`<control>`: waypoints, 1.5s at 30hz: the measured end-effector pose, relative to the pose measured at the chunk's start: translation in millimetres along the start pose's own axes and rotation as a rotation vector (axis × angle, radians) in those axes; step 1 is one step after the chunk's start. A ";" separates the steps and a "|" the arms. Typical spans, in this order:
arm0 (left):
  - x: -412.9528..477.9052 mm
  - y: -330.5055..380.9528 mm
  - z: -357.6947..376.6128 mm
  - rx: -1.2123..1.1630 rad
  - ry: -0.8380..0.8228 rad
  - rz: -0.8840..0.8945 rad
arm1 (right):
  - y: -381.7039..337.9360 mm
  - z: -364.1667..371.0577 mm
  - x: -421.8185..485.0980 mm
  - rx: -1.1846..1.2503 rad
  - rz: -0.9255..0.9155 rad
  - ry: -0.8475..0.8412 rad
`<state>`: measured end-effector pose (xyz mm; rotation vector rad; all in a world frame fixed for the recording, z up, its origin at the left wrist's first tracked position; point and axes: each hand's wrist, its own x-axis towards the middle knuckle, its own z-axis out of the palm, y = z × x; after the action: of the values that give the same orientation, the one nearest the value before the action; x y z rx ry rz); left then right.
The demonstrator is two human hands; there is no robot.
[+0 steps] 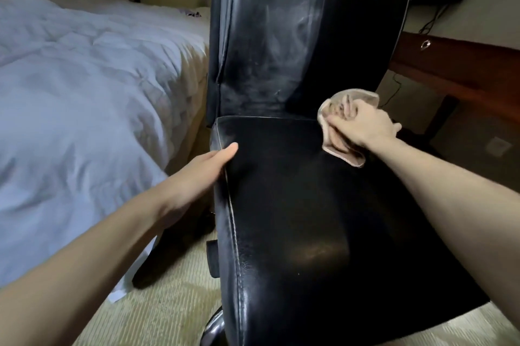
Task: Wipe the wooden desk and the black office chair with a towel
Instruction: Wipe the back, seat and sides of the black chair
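The crumpled pinkish-beige cloth towel (345,155) lies bunched under the right hand (363,126), pressed onto the far right corner of the seat of the black leather office chair (295,205), just where the seat meets the backrest. The right hand's fingers are curled into the cloth and grip it, with folds sticking out beyond the fingertips and below the wrist.

The left hand (205,168) holds the seat's left edge, across the seat from the towel. Its thumb is laid flat on top by the stitched seam. Its fingers drop out of sight beside the rim, so it seems to clasp the edge and steady the chair.

The seat's long axis runs from the person's body out towards the backrest. The bare leather to be wiped lies between the two hands and back along the right forearm. The right hand alone carries the towel, so the next stroke is probably a pull leftward towards the left hand, or back towards the body.

The tall backrest (267,36) rises upright beyond both hands, and pale smeared streaks show on its sheen.

The reddish-brown wooden desk (464,70) stands beyond and to the right of the right hand, apart from the chair. Dark cables (433,19) hang behind the desk.

To the left of the left hand is a bed with a rumpled white quilt (84,78), close to the chair's side. Pale ribbed carpet (168,303) lies below the left forearm, and a chrome part of the chair's base (213,326) shows there.
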<state>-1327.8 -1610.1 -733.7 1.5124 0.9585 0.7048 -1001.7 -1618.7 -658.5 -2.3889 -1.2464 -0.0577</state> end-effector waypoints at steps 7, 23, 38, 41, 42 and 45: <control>0.2 5.2 -7.3 -0.133 -0.015 -0.188 | -8.3 38.2 5.0 0.054 0.057 -0.134; -21.8 32.2 -20.1 -0.249 0.107 -0.168 | -40.3 -64.8 -134.8 0.121 -0.489 -0.156; -9.7 34.9 -10.4 -0.122 0.031 -0.196 | -51.1 -50.6 -260.4 0.386 -0.773 -0.867; -14.0 32.9 -16.2 -0.134 -0.043 -0.203 | -45.7 -57.6 -228.3 0.206 -0.846 -0.512; -16.1 33.5 -16.9 -0.128 -0.060 -0.201 | -44.6 -59.0 -214.0 0.117 -0.852 -0.377; -19.7 31.8 -22.2 -0.117 -0.121 -0.158 | -45.3 -64.0 -170.9 0.038 -0.763 -0.213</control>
<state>-1350.5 -1616.7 -697.2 1.3453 0.9184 0.5410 -1128.2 -1753.7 -624.6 -1.7885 -2.1657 -0.0100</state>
